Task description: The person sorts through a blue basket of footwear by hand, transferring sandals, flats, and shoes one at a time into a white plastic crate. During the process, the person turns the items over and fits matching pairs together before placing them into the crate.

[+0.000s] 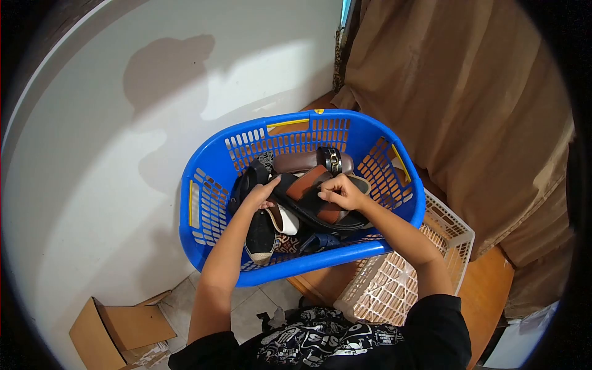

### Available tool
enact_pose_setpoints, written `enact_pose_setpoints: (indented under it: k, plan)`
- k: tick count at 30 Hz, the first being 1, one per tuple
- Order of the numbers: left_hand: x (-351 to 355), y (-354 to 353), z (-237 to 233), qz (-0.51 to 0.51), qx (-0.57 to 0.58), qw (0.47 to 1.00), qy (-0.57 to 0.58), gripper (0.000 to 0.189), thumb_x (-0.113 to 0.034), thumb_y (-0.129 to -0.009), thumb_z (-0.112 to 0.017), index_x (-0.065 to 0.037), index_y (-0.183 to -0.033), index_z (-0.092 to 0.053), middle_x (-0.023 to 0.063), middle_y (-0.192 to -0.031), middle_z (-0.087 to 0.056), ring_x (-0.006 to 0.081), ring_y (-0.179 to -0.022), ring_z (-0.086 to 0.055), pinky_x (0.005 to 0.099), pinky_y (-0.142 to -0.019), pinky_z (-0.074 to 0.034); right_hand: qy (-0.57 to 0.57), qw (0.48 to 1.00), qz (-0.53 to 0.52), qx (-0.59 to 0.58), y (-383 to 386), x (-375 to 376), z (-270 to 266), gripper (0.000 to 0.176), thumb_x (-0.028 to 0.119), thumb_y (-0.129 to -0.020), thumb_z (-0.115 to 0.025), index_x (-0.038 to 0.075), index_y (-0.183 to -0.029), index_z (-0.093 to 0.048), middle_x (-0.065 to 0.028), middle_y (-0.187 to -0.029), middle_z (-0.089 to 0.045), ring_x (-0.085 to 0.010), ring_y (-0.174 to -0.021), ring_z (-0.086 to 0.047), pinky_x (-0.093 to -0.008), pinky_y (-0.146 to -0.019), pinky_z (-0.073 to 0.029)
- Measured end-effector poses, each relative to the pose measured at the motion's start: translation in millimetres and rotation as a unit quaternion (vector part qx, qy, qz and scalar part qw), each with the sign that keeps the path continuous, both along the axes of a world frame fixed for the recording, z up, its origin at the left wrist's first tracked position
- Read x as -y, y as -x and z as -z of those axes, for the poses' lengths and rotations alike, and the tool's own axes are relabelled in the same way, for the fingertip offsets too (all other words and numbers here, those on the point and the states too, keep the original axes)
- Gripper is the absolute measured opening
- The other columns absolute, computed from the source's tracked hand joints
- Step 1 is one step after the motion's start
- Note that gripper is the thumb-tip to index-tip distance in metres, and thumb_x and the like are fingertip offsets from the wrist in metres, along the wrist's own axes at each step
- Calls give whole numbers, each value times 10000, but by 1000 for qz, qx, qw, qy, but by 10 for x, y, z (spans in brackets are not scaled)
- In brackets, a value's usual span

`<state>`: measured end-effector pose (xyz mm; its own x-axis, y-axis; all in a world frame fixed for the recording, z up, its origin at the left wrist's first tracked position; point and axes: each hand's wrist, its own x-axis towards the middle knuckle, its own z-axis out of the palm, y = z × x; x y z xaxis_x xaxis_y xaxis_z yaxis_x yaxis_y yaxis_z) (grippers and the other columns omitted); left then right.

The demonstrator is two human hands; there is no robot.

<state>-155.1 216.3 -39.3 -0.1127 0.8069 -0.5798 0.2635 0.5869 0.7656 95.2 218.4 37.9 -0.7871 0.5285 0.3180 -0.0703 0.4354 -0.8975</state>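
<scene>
A large black slide sandal (pixel 311 208) with brown straps lies tilted over the other footwear in a blue plastic laundry basket (pixel 308 264). My left hand (pixel 262 195) grips its left end, thumb on top. Over the sandal's footbed, beside the straps, my right hand (pixel 343 192) is closed with its fingers curled; anything inside it is hidden. Behind lies a brown slide (pixel 295 162) with a black, gold-buckled strap. Below my left hand are a black espadrille (pixel 259 237) and a white shoe (pixel 286 220), partly covered. A dark blue shoe (pixel 320 241) sits near the basket's front wall.
The basket stands over a wooden table (pixel 493 277), beside a cream plastic crate (pixel 385 287). An open cardboard box (pixel 123 330) is on the tiled floor at lower left. A white wall (pixel 80 185) and a brown curtain (pixel 456 86) stand behind.
</scene>
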Motion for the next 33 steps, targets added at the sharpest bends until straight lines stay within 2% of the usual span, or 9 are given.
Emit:
enact_pose_setpoints:
  k: [13,15,16,18,22,29,31,32,33]
  plan:
    - [-88,112,-39,35,-135,988,-74,617,-513,-671,-613,98,-632,-535,152,-548,-540,207,-497,-588,284,-444,-442,-25,992,78,99,-37,-142,224,408,196,-801,-545,23,-485,-353,-21,-451,-275,-79,-445,-250,-286,-420,-224]
    - [-123,153,-44,7,-112,990,-81,612,-484,-681,-617,122,-659,-529,166,-586,-555,218,-507,-600,272,-435,-439,-82,976,97,176,-50,-176,279,417,249,-813,-516,21,-479,-412,-42,-428,-337,-120,-402,-302,-305,-419,-251]
    - [-158,183,-18,0,-75,995,-66,674,-446,-708,-609,199,-867,-496,260,-813,-562,241,-583,-618,256,-459,-480,-81,976,99,174,-44,-178,306,417,249,-813,-516,21,-479,-412,-42,-428,-337,-120,-402,-302,-305,-419,-251]
    - [-162,199,17,-10,-41,996,-73,709,-423,-722,-604,214,-978,-424,290,-934,-507,255,-654,-618,259,-485,-502,-198,938,127,253,-25,-191,370,431,314,-823,-483,27,-503,-508,-93,-437,-442,-211,-395,-418,-330,-419,-309]
    - [-161,181,-45,-34,23,997,-59,795,-369,-762,-583,217,-1176,-241,326,-1172,-354,293,-855,-585,296,-554,-547,-274,934,146,179,31,-215,535,426,310,-828,-497,13,-524,-514,-139,-437,-423,-273,-393,-431,-339,-432,-335]
    - [-88,-4,-393,-69,-104,975,-185,681,-379,-776,-558,158,-1142,-356,300,-1097,-467,305,-948,-551,321,-616,-523,-260,901,156,310,-3,-233,289,435,410,-800,-500,30,-607,-591,-147,-572,-549,-303,-594,-545,-376,-604,-414]
    - [-173,36,-347,-54,-196,932,-299,551,-384,-784,-562,90,-1044,-452,182,-902,-563,210,-709,-589,283,-487,-499,-271,899,167,303,-35,-277,290,440,415,-792,-509,23,-610,-586,-152,-588,-551,-301,-611,-548,-376,-605,-417]
    - [-176,58,-311,-64,-187,940,-278,546,-432,-775,-522,34,-1056,-478,280,-1007,-536,408,-957,-510,414,-832,-382,-266,908,206,249,-66,-326,346,446,418,-786,-517,17,-601,-575,-156,-593,-551,-299,-616,-548,-374,-606,-417]
    - [-120,53,-436,-63,-187,940,-279,546,-432,-775,-522,34,-1056,-478,280,-1007,-536,408,-957,-510,414,-832,-382,-260,914,245,194,-102,-371,369,453,422,-779,-525,10,-593,-563,-159,-599,-550,-297,-622,-548,-371,-606,-416]
